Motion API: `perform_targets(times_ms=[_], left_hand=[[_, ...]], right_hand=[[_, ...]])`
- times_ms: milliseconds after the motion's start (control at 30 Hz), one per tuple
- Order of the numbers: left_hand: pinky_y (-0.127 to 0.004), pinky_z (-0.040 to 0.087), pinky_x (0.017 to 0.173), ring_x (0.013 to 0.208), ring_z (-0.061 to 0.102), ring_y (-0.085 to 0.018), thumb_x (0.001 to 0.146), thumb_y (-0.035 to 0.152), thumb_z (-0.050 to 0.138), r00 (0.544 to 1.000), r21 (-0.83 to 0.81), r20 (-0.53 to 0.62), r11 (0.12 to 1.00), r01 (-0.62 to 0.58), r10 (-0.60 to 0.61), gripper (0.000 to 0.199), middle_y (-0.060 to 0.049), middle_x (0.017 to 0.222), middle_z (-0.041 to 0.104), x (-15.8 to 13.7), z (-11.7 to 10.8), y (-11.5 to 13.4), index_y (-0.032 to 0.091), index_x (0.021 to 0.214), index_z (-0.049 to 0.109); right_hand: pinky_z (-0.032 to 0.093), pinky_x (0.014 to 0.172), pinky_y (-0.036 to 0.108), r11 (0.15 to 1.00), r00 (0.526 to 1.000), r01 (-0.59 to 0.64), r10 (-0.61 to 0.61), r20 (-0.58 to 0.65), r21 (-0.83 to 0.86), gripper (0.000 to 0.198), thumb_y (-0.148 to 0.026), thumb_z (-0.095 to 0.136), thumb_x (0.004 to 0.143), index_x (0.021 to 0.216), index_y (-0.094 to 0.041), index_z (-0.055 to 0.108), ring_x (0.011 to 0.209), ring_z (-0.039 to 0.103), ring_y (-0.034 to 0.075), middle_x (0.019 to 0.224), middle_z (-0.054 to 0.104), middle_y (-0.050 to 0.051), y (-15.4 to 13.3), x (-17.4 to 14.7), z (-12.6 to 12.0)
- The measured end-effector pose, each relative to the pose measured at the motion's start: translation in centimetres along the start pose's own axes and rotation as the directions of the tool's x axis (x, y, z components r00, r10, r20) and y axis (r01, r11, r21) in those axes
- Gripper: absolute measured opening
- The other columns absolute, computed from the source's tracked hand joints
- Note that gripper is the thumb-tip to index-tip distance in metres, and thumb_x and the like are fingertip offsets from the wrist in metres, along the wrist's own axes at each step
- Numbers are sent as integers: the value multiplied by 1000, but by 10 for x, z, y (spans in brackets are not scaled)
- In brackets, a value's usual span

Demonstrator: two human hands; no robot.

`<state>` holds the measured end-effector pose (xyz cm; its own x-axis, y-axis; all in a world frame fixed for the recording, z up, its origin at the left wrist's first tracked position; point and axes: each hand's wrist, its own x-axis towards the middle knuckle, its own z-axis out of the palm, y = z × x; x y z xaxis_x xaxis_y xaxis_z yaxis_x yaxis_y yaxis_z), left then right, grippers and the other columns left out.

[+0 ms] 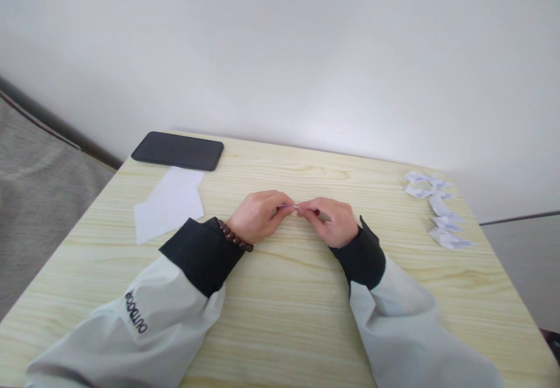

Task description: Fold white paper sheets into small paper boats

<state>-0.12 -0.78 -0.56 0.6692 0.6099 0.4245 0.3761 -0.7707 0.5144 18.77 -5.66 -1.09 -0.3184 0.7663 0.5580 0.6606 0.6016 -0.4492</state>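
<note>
Between my two hands, over the middle of the table, is a small folded piece of white paper (296, 206), seen nearly edge-on. My left hand (262, 214) pinches its left end between thumb and fingers. The right end is pinched the same way by my right hand (330, 219). The fingertips of both hands almost meet, and they cover most of the paper, so its folded shape cannot be made out. A bracelet of dark beads (235, 236) circles my left wrist.
White paper sheets (168, 204) lie overlapping at the left, just below a black phone (178, 150). Several small folded white paper pieces (441, 210) are lined up at the right side of the wooden table (289, 318). Behind the table stands a white wall (280, 55).
</note>
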Motion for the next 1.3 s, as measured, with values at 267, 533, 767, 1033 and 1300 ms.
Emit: perform_targets(times_ms=[267,533,767,1033,1300], left_hand=[[-20,42,60,60,55,-9,87,29,51,995,14,3,995,98,-98,19,-1,79,68,2,2,-2,17,89,65],[-19,39,54,51,48,-7,83,31,55,982,-79,23,979,186,-185,18,3,74,66,4,-1,-1,19,92,66],[-21,41,54,54,52,-9,86,32,50,967,-135,25,957,256,-255,22,1,74,67,5,-1,-3,18,92,66],[-44,38,100,121,44,-25,88,25,49,992,245,115,966,-84,57,31,-9,132,52,1,1,-5,21,117,58],[-48,23,110,138,17,-29,91,39,41,977,421,215,903,-88,-5,51,-10,149,25,-3,5,-2,21,138,35]], right_hand=[[47,55,19,992,992,-123,123,-6,-22,11,-27,55,85,86,-19,63,57,60,9,74,70,1,3,1,3],[48,56,19,986,986,-168,168,-20,-4,13,-28,56,84,89,-19,64,57,60,9,79,70,2,1,0,1],[47,56,20,986,986,-169,168,-22,-14,13,-27,55,85,90,-19,64,59,61,10,80,71,2,4,-1,2],[46,80,33,988,996,-85,83,-21,-131,9,-24,56,84,83,-21,64,85,61,18,90,70,4,11,1,6],[46,83,35,983,995,-101,98,-30,-151,11,-21,55,84,86,-22,66,88,59,18,95,67,5,14,-1,9]])
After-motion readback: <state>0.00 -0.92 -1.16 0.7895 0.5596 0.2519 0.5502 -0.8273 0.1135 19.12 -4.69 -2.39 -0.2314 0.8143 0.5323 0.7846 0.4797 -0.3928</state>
